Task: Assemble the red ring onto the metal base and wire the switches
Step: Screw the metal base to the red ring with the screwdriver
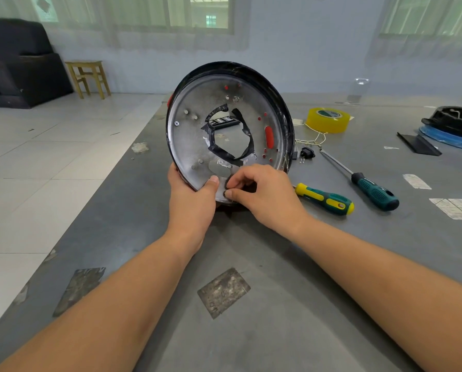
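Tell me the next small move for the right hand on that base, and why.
Probably press the small dark part, pinched in the right hand, into the metal base at its lower edge. The left hand already holds the base tilted up, and the fingertips sit right at the plate.

Improvised workshop in a tiled room, grey worktable (278, 264) bearing screwdrivers (325, 199), tape roll (327, 120), sofa (17, 63) and wooden stool (88, 77) behind, curtained windows (197, 12).
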A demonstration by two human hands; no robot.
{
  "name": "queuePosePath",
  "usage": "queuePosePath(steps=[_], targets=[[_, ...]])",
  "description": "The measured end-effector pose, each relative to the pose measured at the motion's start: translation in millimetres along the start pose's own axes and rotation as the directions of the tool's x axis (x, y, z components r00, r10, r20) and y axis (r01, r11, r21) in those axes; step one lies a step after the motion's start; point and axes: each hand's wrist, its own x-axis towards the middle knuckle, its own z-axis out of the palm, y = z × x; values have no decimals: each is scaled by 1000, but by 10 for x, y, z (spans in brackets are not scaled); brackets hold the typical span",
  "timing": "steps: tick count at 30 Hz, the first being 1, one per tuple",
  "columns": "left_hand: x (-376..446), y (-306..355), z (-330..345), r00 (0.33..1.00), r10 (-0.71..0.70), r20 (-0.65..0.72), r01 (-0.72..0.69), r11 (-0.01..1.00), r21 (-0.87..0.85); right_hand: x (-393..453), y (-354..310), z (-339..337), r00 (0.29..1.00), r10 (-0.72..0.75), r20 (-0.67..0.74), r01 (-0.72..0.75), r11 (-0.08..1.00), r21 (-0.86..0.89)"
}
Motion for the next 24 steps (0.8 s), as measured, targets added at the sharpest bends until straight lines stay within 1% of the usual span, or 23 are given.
queuePosePath(steps=[2, 5, 7, 9, 10, 11, 12, 13, 14, 15, 16, 18, 20, 22, 24], targets=[[0, 13, -1, 1000, -10, -10, 10, 1000, -25, -6, 14, 1, 999, -36, -6, 36, 997, -65], [7, 9, -2, 999, -25, -22, 23, 997, -76, -45, 57, -33, 996, -91, -17, 89, 992, -95], [27, -12, -13, 998, -54, -33, 49, 990, -130, -110, 125, -116, 991, -124, -55, 115, 982, -148], [48, -3, -31, 996, -81, -47, 71, 982, -175, -175, 230, -246, 983, -143, -114, 109, 959, -260], [54, 7, -35, 994, -93, -55, 81, 977, -199, -207, 296, -326, 981, -140, -134, 86, 934, -346], [59, 16, -36, 992, -106, -62, 90, 971, -221, -237, 362, -401, 984, -115, -134, 42, 889, -455], [67, 24, -43, 991, -117, -68, 97, 966, -240, -268, 424, -461, 992, -59, -114, -17, 821, -570], [74, 31, -51, 989, -127, -71, 104, 960, -259, -296, 480, -503, 996, 28, -88, -80, 744, -664], [77, 39, -60, 988, -136, -71, 111, 954, -280, -318, 523, -530, 989, 129, -72, -140, 678, -722], [80, 47, -66, 987, -145, -67, 118, 945, -305, -330, 553, -543, 974, 216, -70, -195, 638, -745], [79, 54, -73, 987, -153, -59, 125, 935, -332, -334, 569, -549, 960, 271, -77, -236, 623, -746], [74, 68, -76, 985, -171, -39, 145, 918, -370, -313, 570, -544, 949, 303, -82, -261, 616, -743], [72, 81, -89, 983, -181, -21, 159, 908, -388, -280, 570, -530, 948, 311, -61, -246, 602, -760], [91, 93, -136, 985, -174, -20, 152, 908, -391, -266, 580, -516, 940, 336, -63, -276, 636, -721], [134, 102, -220, 986, -162, -36, 135, 910, -392, -264, 579, -529, 922, 375, -96, -357, 728, -586]])
